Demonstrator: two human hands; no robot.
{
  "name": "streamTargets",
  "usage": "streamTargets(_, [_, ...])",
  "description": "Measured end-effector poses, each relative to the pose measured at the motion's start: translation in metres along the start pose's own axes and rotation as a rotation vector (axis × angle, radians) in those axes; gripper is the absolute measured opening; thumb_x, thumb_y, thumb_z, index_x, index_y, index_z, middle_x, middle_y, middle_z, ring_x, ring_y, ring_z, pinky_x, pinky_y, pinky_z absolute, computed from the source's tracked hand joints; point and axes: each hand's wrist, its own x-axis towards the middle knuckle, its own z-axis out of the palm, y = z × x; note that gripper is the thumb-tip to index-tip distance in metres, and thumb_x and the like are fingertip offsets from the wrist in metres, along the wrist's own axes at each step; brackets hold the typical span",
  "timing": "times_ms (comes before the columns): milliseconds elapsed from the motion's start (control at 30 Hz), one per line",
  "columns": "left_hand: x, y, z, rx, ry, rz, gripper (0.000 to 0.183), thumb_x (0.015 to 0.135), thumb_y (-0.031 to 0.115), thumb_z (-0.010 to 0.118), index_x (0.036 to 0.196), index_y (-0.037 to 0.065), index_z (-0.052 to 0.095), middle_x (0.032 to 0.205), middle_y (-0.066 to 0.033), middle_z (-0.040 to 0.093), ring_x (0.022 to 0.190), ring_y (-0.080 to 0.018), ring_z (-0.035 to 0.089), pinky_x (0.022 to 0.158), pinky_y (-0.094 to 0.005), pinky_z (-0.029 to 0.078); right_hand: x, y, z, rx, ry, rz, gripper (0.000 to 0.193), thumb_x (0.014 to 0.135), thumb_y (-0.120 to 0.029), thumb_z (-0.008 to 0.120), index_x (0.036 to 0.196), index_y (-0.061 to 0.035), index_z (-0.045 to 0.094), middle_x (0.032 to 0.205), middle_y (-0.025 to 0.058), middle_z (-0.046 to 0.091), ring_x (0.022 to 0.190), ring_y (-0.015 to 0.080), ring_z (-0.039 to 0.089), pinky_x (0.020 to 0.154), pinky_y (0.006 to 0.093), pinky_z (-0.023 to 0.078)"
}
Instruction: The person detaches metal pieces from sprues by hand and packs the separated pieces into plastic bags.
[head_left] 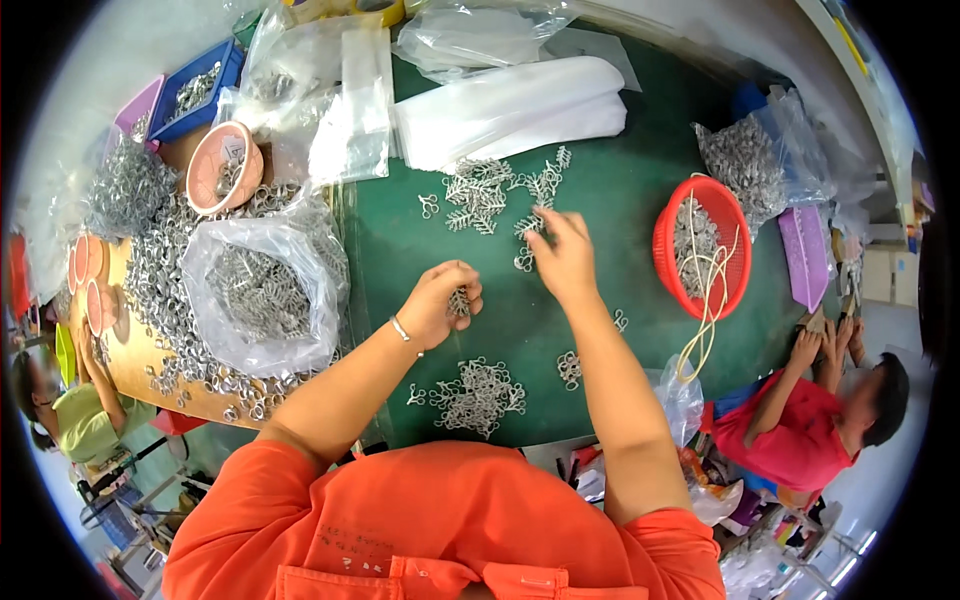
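Observation:
My left hand (pixel 440 305) is curled closed around several small grey metal pieces (pixel 459 303), which show between its fingers. My right hand (pixel 566 258) is over the green tabletop, thumb and forefinger apart at the edge of a few branched metal pieces (pixel 527 226). Just beyond lies a loose heap of similar fishbone-shaped metal pieces (pixel 477 195), with more at its upper right. Close to my body is another pile of small looped metal pieces (pixel 478 397). A small cluster (pixel 569 370) lies beside my right forearm.
On the left, a clear plastic bag (pixel 205 300) of metal pieces stands among scattered rings, near a pink basket (pixel 197 178) and blue bin (pixel 172 118). A red basket (pixel 664 240) with cord is at right. White plastic sheets (pixel 520 110) lie at the back. Co-workers sit on both sides.

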Motion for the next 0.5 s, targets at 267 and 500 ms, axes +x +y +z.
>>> streamTargets(267, [0.028, 0.009, 0.002, 1.234, 0.397, 0.748, 0.016, 0.071, 0.003, 0.063, 0.087, 0.004, 0.058, 0.075, -0.0078, 0.054, 0.066, -0.021, 0.057, 0.058, -0.0309, 0.048, -0.028, 0.011, -0.008, 0.68, -0.118, 0.448, 0.027, 0.074, -0.006, 0.067, 0.095, -0.0046, 0.051, 0.08, 0.0043, 0.054, 0.064, 0.0139, 0.055, 0.051, 0.0253, 0.044])
streamTargets(500, [0.055, 0.012, 0.012, 1.593, 0.423, 0.811, 0.02, 0.07, 0.003, 0.064, 0.089, 0.007, 0.062, 0.09, -0.0098, 0.053, 0.079, -0.0285, 0.056, 0.068, -0.0372, 0.048, 0.014, 0.003, -0.001, 0.032, 0.073, 0.014, 0.028, 0.071, -0.014, 0.07, 0.097, -0.0065, 0.061, 0.082, 0.009, 0.057, 0.074, 0.0228, 0.059, 0.063, 0.0328, 0.048])
